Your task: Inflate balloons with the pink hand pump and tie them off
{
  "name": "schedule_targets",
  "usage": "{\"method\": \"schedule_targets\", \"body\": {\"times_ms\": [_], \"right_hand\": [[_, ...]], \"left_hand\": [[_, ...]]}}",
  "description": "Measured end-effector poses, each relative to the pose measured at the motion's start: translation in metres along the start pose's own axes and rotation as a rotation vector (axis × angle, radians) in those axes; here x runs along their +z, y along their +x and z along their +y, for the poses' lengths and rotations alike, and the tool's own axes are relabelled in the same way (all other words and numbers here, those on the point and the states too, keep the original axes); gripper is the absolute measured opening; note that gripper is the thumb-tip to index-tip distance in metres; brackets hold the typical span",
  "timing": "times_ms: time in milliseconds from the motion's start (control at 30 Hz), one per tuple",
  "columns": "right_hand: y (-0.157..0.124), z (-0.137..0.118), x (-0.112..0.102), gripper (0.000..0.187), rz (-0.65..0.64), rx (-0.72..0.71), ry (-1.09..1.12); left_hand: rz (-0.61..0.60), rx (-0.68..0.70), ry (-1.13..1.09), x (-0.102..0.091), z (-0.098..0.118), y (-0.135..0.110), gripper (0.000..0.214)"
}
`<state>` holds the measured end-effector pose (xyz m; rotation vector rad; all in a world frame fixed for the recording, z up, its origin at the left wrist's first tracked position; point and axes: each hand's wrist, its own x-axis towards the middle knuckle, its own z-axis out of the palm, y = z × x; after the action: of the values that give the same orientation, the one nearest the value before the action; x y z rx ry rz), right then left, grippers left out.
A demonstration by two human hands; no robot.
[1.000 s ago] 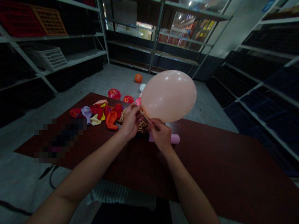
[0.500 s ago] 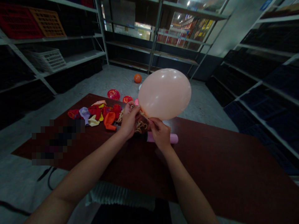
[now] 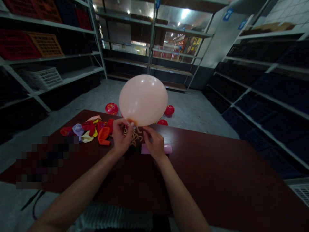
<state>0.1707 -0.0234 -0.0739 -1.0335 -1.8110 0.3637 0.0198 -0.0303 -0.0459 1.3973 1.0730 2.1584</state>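
Observation:
A large inflated pale pink balloon [image 3: 143, 98] stands above the table's far edge, its neck pointing down. Thumb and fingers of my left hand [image 3: 122, 135] pinch this neck. My right hand [image 3: 154, 141] is just right of it, fingers bent and slightly apart, with nothing visible between them. A short tan tail hangs from the neck between the hands. Beneath them lies a heap of tan rubber bands [image 3: 135, 139], partly hidden by my left hand. Behind my right hand lies a pink cylinder [image 3: 168, 149], partly covered.
Limp balloons in several colours, including an orange one [image 3: 104, 135], lie left on the dark table [image 3: 205, 170]. Red balloons [image 3: 111, 109] rest on the floor beyond. Metal shelves with crates [image 3: 45, 44] line the sides. A blurred patch covers the table's left end.
The view has turned so everything sits further left. My right hand has let go of the balloon's tail and moved slightly away. My left hand still pinches the neck.

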Motion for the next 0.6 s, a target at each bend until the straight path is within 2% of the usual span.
{"method": "schedule_targets", "body": {"times_ms": [67,133,233,267,300,400,467,600], "right_hand": [[0.001,0.001,-0.002,0.030,0.044,0.000,-0.012],[0.002,0.002,-0.002,0.029,0.077,0.007,-0.016],[0.004,0.008,-0.002,0.029,0.076,0.020,-0.049],[0.004,0.010,-0.002,0.028,0.057,0.028,-0.072],[0.005,0.011,-0.003,0.028,0.030,0.040,-0.098],[0.009,0.014,-0.008,0.025,-0.079,0.081,-0.176],[0.011,0.015,-0.014,0.024,-0.178,0.096,-0.206],[0.011,0.018,-0.027,0.022,-0.428,0.081,-0.147]], "left_hand": [[-0.024,0.084,0.140,0.003,-0.012,0.014,0.022],[-0.128,0.048,0.288,0.010,-0.029,0.041,0.015],[-0.639,-0.085,0.611,0.025,-0.058,0.087,0.028],[-0.765,-0.143,0.736,0.027,-0.065,0.098,0.030],[-0.811,-0.169,0.776,0.028,-0.070,0.106,0.028],[-0.827,-0.128,0.817,0.015,-0.075,0.105,0.034],[-0.695,-0.077,0.899,-0.006,-0.073,0.094,0.037],[-0.451,-0.137,0.959,-0.065,-0.068,0.081,0.035]]}}
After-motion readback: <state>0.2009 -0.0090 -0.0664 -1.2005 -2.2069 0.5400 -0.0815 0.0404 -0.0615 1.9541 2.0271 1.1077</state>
